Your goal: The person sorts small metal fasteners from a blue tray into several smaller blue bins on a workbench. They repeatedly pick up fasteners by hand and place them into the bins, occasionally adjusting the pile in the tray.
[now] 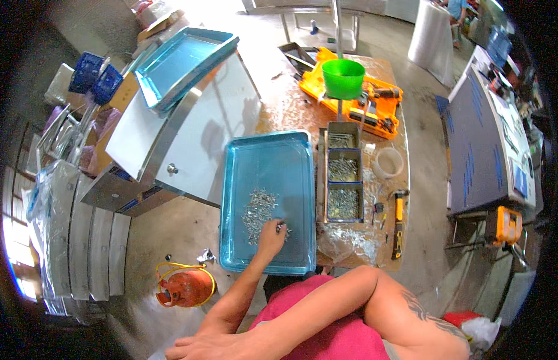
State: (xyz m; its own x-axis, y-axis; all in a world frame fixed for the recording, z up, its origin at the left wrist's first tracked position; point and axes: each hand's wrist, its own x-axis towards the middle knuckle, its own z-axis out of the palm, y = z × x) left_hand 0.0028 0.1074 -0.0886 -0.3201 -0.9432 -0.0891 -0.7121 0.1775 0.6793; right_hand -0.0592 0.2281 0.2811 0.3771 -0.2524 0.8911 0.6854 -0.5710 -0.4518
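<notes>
A blue metal tray (pixel 267 156) lies in front of me with a loose pile of small silvery screws (pixel 259 210) on its bottom. My left hand (pixel 271 237) reaches in at the pile's near right edge, fingers curled closed around a few screws. Crossing my body, my right arm ends at the lower left. There my right hand (pixel 210 348) lies flat against my left arm, fingers stretched out and holding nothing. Just right of the tray stand three dark bins (pixel 345 185) in a row, each with metal fasteners.
Behind the bins are a green bowl (pixel 343 79) on a pole and an orange tool case (pixel 384 114). A clear plastic cup (pixel 388 163) and a yellow-black cutter (pixel 399 225) lie at right. A red gas cylinder (pixel 192 288) and white cabinet (pixel 213 108) stand left.
</notes>
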